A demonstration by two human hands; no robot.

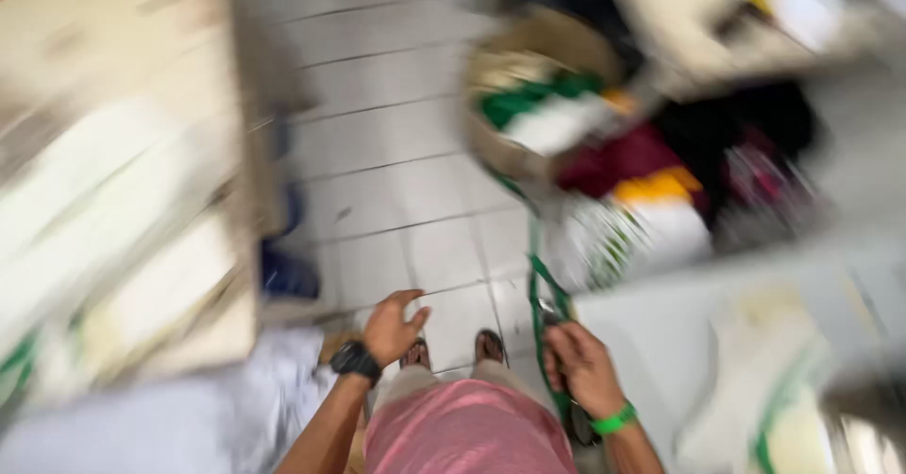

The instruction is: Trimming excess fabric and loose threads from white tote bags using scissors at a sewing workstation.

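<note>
Green strap (540, 290): lower centre of frame, pulled taut up toward a round basket (528, 96) of mixed fabrics at upper centre. Right hand (580, 365), green wristband, clenched around the strap's lower end, probably tensioning it. Left hand (392, 328), black watch, fingers spread, empty, above the tiled floor (396, 153). Heavy blur.

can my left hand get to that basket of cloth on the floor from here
Probably not without stepping closer. The left hand hangs open and empty over bare tile floor, and the basket sits well ahead. Nothing blocks the way.
</note>
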